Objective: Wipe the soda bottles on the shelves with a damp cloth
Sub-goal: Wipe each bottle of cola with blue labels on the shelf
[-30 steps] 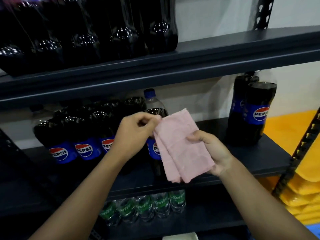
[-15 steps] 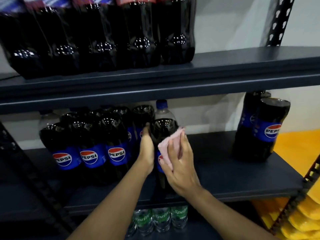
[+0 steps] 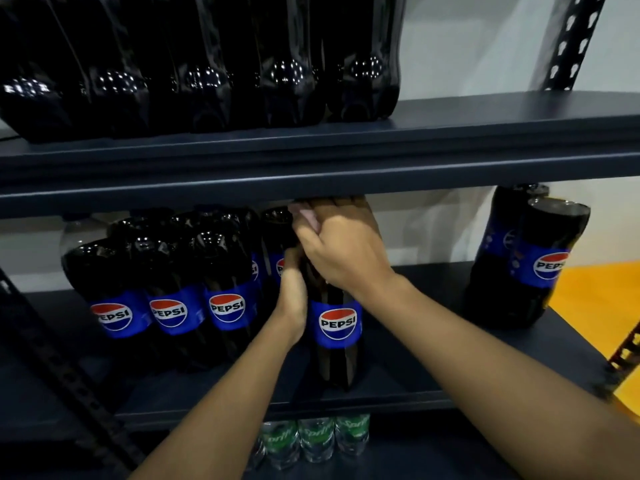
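A single dark Pepsi bottle (image 3: 337, 327) with a blue label stands at the front of the middle shelf (image 3: 415, 386). My right hand (image 3: 341, 247) wraps over its neck and top, with the pink cloth (image 3: 308, 216) bunched under the fingers, only a small corner showing. My left hand (image 3: 293, 289) grips the bottle's left side at shoulder height. The cap is hidden by my right hand.
A shrink-wrapped pack of several Pepsi bottles (image 3: 166, 289) stands to the left, another pack (image 3: 530, 258) at the right end. Dark bottles (image 3: 207, 64) fill the upper shelf (image 3: 311, 168) just above my hands. Sprite bottles (image 3: 315, 438) sit below. Yellow floor (image 3: 595, 292) lies at right.
The cloth went from held open in both hands to pressed on the bottle. My right hand has slid it up from the label to the neck. My left hand stays on the bottle's side.
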The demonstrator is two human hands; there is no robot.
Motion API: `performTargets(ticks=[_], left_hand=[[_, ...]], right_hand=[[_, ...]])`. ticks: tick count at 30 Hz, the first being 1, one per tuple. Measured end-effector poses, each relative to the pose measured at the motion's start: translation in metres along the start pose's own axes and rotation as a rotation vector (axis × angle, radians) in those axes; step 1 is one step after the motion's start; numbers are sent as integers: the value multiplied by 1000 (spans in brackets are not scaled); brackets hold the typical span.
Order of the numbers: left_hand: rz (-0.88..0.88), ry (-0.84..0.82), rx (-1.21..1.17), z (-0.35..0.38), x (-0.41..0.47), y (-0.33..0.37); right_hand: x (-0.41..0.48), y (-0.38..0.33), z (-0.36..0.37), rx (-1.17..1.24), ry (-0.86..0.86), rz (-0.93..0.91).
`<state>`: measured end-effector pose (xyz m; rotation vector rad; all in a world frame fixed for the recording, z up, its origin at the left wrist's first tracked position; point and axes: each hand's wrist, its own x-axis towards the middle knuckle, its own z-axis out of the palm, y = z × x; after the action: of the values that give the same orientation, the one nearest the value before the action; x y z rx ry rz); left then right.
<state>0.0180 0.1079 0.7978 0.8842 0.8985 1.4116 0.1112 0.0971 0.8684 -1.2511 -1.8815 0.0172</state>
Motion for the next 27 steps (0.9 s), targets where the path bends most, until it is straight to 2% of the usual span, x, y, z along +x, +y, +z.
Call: performTargets(ticks=[5, 8, 11, 16, 19, 23, 27], left_hand=[[111, 30, -18, 1, 16, -10], [70, 22, -45, 1, 18, -11], [37, 72, -86, 5, 17, -8], [13, 114, -88, 10, 11, -9], [17, 119, -79, 8, 11, -10], [32, 143, -55, 3, 13, -11], [2, 56, -7, 1, 15, -10]], right_hand=[[-18, 5, 22, 107, 253, -44], [-41, 18, 50, 67, 475, -63], [-81, 35, 91, 127, 556, -13], [-149, 56, 132, 276, 361, 324], [-178, 71, 145, 381, 294, 408], [-181, 73, 140, 416, 218, 399], [-128, 59, 98, 448, 312, 231]])
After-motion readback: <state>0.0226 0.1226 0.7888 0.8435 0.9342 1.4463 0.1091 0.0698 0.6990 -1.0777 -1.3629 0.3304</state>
